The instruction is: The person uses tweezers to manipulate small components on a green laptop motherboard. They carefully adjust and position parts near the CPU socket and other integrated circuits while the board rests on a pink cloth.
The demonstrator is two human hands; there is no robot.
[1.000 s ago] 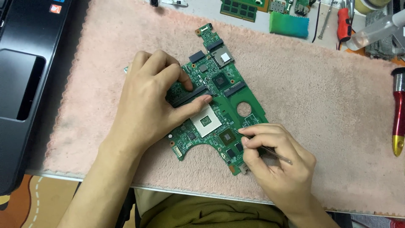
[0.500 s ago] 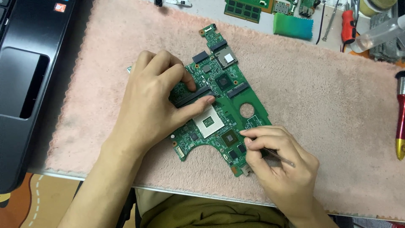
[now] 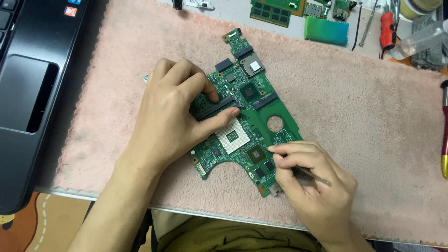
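Green circuit board [image 3: 247, 121], pink fuzzy mat [image 3: 364, 121].

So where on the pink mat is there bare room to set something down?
The right half of the pink mat is free, between the circuit board and the screwdriver. A narrower strip lies left of the left hand, beside the laptop. The top edge is crowded with boards and tools.

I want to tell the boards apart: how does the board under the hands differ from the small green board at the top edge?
The motherboard is large, irregular and lies on the pink mat; the memory stick is a small rectangle on bare table. The left hand presses the motherboard; nothing touches the stick. Both are green.
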